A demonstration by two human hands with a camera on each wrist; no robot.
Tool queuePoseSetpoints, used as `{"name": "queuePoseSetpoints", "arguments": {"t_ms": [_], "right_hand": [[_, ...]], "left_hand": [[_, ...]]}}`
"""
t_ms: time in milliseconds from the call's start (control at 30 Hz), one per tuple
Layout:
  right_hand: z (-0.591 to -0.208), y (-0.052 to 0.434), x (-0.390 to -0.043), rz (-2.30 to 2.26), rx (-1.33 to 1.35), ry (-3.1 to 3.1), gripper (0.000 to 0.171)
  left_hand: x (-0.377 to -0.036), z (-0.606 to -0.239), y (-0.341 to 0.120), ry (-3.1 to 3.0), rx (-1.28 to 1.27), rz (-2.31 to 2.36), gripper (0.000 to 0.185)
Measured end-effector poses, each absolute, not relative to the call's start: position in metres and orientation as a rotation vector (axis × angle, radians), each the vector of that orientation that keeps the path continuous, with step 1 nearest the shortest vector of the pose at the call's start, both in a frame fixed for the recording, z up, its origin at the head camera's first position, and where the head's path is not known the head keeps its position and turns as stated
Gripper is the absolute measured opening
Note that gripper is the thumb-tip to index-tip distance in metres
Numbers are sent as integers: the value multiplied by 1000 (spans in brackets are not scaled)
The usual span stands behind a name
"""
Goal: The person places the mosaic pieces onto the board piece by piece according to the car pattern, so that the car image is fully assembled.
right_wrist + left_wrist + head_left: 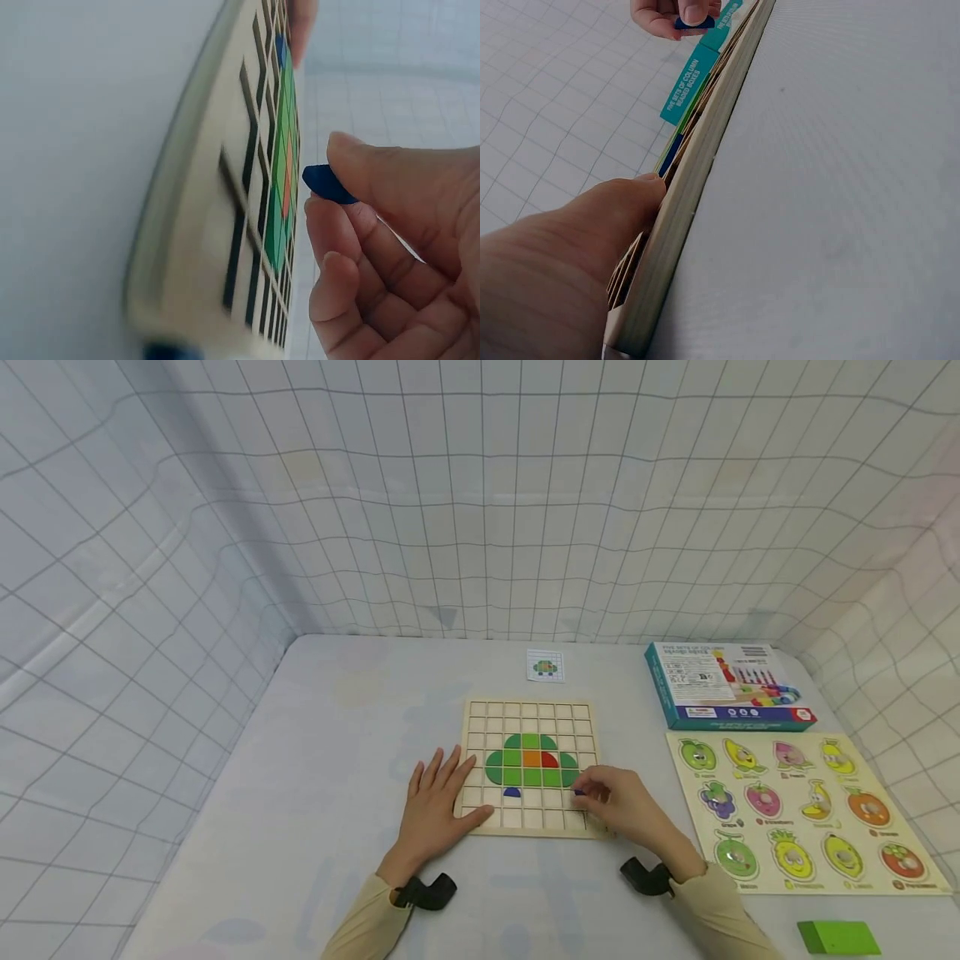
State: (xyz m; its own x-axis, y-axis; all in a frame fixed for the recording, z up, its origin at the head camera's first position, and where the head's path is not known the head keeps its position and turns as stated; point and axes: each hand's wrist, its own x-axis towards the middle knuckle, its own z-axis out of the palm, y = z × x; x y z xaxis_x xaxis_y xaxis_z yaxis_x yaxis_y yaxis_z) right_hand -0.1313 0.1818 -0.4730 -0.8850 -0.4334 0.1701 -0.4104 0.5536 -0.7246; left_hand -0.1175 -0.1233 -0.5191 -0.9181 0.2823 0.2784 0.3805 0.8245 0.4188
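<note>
Head view: the left hand (435,806) lies flat, fingers spread, on the board (529,767); beside it the right hand (626,810) pinches a blue piece (578,792) over the board's near right cells.

Left wrist: the piece (694,22) sits under the thumb.

Right wrist: its tip (328,184) points at the board, long axis across the fingers.

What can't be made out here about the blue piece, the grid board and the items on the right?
- Blue piece: its full shape; the right hand pinching it covers most of it in every view.
- Grid board: the cells under the left hand in the head view; both wrist views see it edge-on, and the right wrist view is blurred.
- Teal box: small print, too small.
- Green block: bottom cut off by the frame edge.
</note>
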Motion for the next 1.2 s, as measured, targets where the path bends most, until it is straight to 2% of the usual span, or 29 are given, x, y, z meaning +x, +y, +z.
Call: {"name": "queuePoseSetpoints", "arguments": {"t_ms": [333, 533, 1200], "right_hand": [[-476, 137, -134, -1317, -833, 2725, 14], [-479, 119, -135, -1341, -708, 2686, 14], [-485, 99, -137, -1291, -643, 2674, 14]], "left_hand": [[-117, -520, -125, -2864, -490, -703, 79], [-118, -521, -125, -2858, -493, -701, 78], [-119, -521, -124, -2854, -497, -705, 77]]}}
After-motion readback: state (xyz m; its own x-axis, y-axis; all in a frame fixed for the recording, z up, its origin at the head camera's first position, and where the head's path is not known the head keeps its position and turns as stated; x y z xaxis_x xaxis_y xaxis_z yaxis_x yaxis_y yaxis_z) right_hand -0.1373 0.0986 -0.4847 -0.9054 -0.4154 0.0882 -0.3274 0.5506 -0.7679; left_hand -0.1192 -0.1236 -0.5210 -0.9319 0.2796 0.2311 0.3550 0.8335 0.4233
